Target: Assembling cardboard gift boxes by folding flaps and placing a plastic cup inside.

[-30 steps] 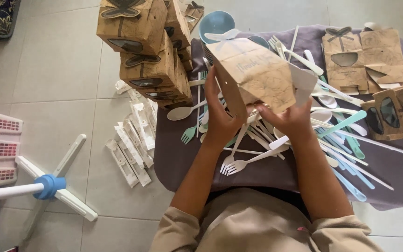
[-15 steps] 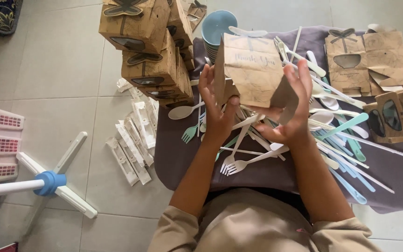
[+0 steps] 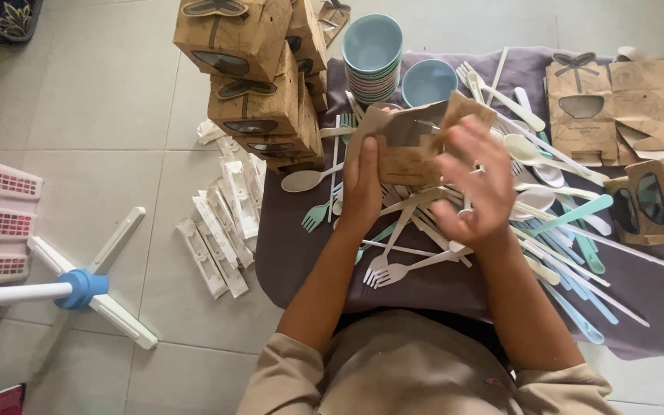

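Your left hand point(image 3: 363, 184) fingers grip the brown paper box point(image 3: 409, 142) above the purple cloth's point(image 3: 301, 253) far middle; right hand point(image 3: 474, 184) is blurred, fingers spread on its flap. Loose hold: box could slip onto the cutlery pile point(image 3: 455, 230) or bump the bowl stack point(image 3: 373, 58).

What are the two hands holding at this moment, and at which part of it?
The left hand grips a brown cardboard box at its left side. The blurred right hand is at its right edge; contact cannot be told.
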